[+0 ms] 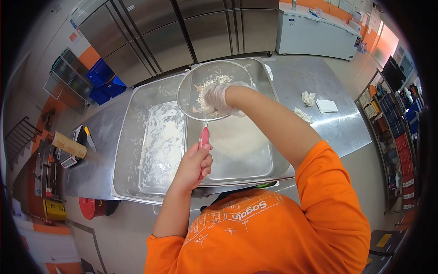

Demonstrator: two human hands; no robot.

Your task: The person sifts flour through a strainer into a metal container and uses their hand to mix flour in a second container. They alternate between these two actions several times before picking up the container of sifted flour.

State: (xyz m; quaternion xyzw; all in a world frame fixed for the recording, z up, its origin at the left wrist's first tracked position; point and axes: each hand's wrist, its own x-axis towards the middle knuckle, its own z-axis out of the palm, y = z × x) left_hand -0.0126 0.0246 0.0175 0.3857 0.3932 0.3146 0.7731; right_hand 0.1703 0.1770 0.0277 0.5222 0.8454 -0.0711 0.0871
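My left hand (196, 165) is closed around the red handle (204, 137) of a large round mesh sieve (182, 98). The sieve is over two metal trays, with white floury crumbs and pale brownish bits (219, 80) in it. Inside the sieve, my right hand (219, 98), in a clear plastic glove, touches these crumbs; its fingertips are hidden among them and under the loose glove. Beneath the sieve, the right tray (248, 172) holds a layer of fine pale powder (237, 144). White flour patches coat the left tray (124, 155).
Crumpled tissues (308, 98) and a white folded cloth or pad (326, 106) lie on the steel table (349, 132) to the right. A roll of film (69, 145) and a small scale (69, 161) are at the left. Steel refrigerators (205, 36) and a chest freezer (315, 36) stand behind.
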